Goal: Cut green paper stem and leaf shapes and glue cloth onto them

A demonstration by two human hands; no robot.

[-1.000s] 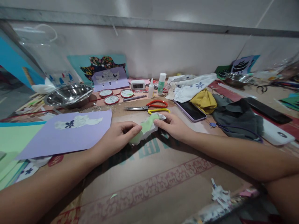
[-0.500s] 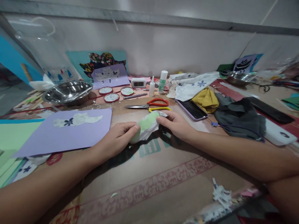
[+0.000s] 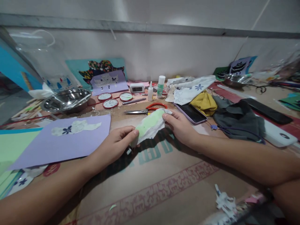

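Note:
Between my two hands a light-green paper cutout (image 3: 150,123) with white fabric around its edges is stretched above the cardboard-covered table. My left hand (image 3: 123,137) pinches its left end, thumb on top. My right hand (image 3: 179,125) grips the upper right end, with the thumb pressed on the white edge. Just behind the piece lie scissors (image 3: 138,111) with orange and yellow handles, partly hidden by it. Left of my left hand rests a purple sheet (image 3: 91,140) bearing a white fabric shape (image 3: 82,125) with a dark flower.
A steel bowl (image 3: 52,104) stands at the back left, near several red-rimmed round dishes (image 3: 110,103). A glue stick (image 3: 161,86) and a small white bottle (image 3: 150,93) stand upright behind the scissors. To the right lie a phone (image 3: 193,114), yellow cloth (image 3: 204,103) and dark grey cloth (image 3: 236,118).
My hands have moved slightly apart, and the green piece is spread wider, showing more of its green face. The camera view has tilted slightly upward.

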